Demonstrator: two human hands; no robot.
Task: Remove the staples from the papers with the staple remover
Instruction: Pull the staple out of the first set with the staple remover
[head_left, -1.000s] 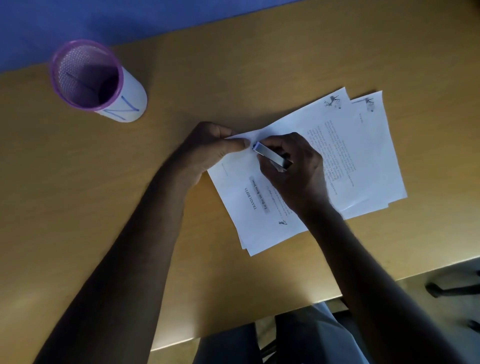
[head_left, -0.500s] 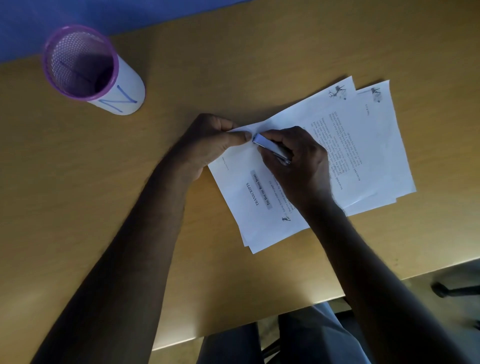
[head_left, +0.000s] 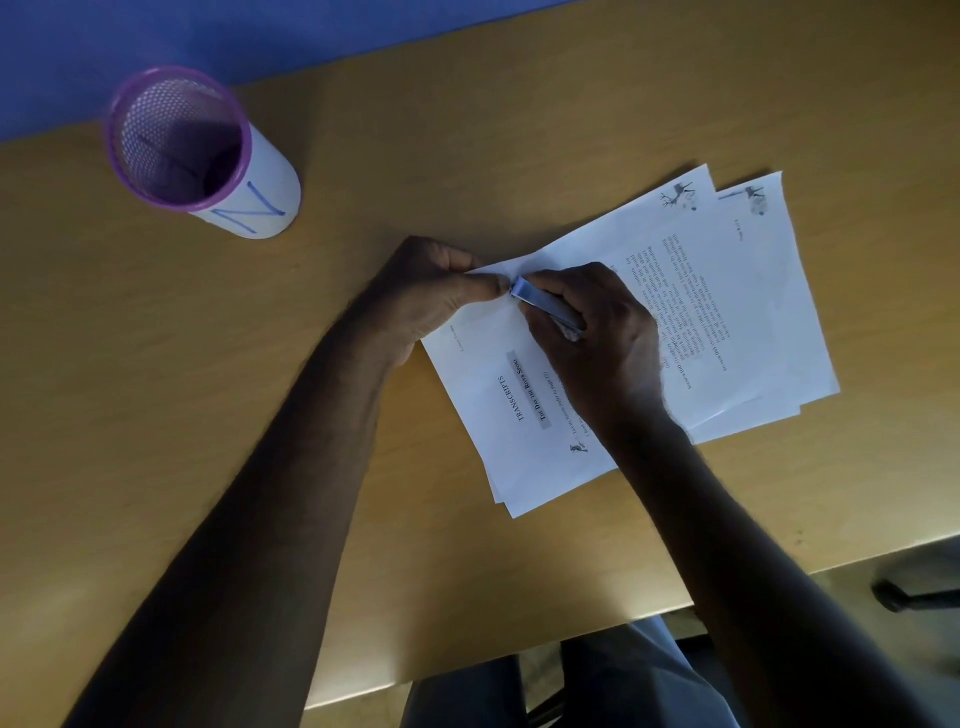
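The staple is hidden where the staple remover (head_left: 545, 307) tip meets the papers (head_left: 748, 312); their small print is unreadable; the tabletop (head_left: 260, 415) is cut by the edges.

Seen from above, a tan wooden desk (head_left: 467, 130) holds fanned white printed papers (head_left: 737, 312). The left hand (head_left: 431, 296) pinches the papers' top corner, thumb on top. The right hand (head_left: 602, 332) grips a slim silver metal staple remover (head_left: 545, 306), its tip at that corner. A purple mesh pen cup (head_left: 182, 140), wrapped in white paper marked "N", stands far left.
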